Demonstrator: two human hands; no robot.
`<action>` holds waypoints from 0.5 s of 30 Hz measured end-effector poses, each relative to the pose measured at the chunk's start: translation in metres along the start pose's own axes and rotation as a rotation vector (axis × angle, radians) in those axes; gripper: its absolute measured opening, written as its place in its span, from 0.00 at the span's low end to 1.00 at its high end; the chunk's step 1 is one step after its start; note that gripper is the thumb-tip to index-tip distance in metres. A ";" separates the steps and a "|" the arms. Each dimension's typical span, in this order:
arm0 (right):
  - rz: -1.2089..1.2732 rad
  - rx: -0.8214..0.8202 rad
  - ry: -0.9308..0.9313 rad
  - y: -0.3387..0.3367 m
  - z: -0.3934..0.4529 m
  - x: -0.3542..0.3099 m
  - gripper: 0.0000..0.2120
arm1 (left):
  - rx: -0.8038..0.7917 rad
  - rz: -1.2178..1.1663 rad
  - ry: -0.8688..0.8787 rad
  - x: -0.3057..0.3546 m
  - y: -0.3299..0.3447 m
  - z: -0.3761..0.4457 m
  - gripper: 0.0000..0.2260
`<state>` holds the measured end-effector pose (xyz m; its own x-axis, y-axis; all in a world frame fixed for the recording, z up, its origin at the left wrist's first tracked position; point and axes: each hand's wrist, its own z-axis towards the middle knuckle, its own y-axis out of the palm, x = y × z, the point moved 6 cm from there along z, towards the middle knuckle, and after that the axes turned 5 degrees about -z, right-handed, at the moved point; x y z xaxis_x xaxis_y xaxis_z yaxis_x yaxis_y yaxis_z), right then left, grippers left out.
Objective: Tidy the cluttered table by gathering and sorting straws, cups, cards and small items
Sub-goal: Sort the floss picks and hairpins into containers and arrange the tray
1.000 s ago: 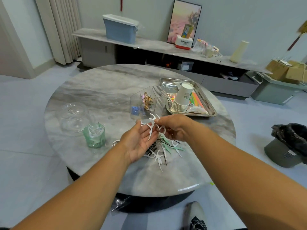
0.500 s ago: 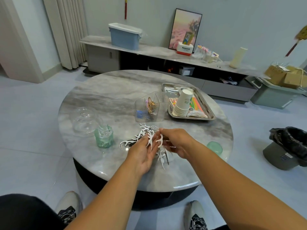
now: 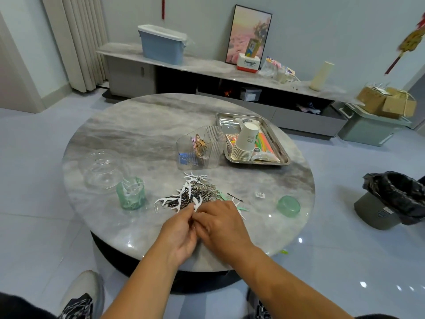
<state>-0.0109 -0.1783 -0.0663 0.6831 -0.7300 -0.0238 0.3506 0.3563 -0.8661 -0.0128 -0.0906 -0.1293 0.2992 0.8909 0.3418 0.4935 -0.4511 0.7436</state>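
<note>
We see a grey marbled table [image 3: 138, 134], white floss picks [image 3: 187, 188] mixed with black hairpins [image 3: 204, 192], a green jar [image 3: 131, 195], a green lid [image 3: 288, 206], a silver tray [image 3: 281, 155], white cups [image 3: 245, 143], and a clear ribbed organiser [image 3: 207, 146].

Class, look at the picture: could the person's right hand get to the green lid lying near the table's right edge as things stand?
Probably yes. The green lid lies alone on bare table, to the right of the right hand, with nothing between them. But that hand is busy with a white floss pick.
</note>
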 end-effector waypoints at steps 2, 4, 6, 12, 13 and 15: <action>0.071 -0.030 0.124 0.000 -0.001 0.008 0.09 | 0.007 0.021 0.045 0.002 -0.003 0.003 0.09; 0.108 -0.081 0.443 -0.001 -0.003 0.034 0.11 | 0.033 0.034 0.066 0.004 -0.008 0.006 0.07; 0.107 -0.233 0.773 0.004 -0.012 0.072 0.12 | 0.058 0.050 0.077 0.006 -0.015 0.010 0.06; 0.148 -0.618 0.942 0.024 -0.023 0.090 0.29 | 0.031 0.050 0.104 0.003 -0.021 0.016 0.09; 0.114 -0.625 0.932 0.027 -0.022 0.085 0.30 | 0.026 0.046 0.109 0.003 -0.022 0.017 0.09; 0.082 -0.605 0.943 0.028 -0.020 0.079 0.31 | 0.014 0.020 0.121 0.002 -0.022 0.018 0.11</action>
<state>0.0399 -0.2376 -0.1023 -0.1579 -0.9583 -0.2383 -0.2172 0.2691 -0.9383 -0.0088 -0.0801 -0.1555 0.2093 0.8811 0.4240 0.4997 -0.4691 0.7282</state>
